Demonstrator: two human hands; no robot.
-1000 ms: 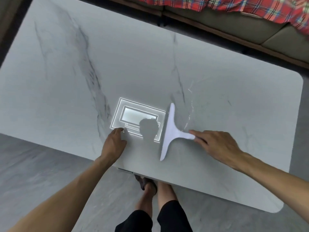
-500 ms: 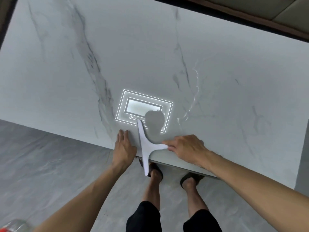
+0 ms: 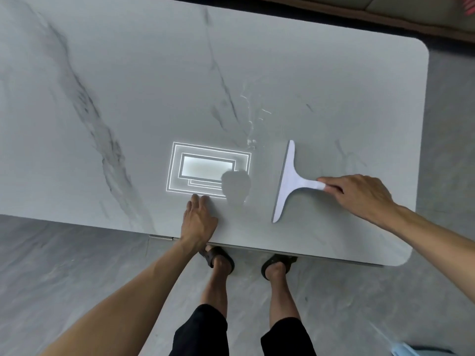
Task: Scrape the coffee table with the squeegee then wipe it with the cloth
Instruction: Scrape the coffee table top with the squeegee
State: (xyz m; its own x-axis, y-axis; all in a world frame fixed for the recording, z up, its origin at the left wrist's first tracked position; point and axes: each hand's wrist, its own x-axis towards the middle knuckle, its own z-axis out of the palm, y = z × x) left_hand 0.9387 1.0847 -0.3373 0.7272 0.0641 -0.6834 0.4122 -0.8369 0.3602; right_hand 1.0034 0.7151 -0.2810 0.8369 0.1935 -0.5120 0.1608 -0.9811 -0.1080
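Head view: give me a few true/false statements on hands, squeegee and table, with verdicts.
1. The right hand grips the squeegee by its handle. True.
2. The left hand holds a cloth. False: it lies flat on the coffee table and holds nothing.
3. The squeegee's blade sticks out past the table's near edge. False: the whole blade is over the tabletop, to the right of the light reflection.
4. Shiny streaks mark the table beyond the blade's far end. True.
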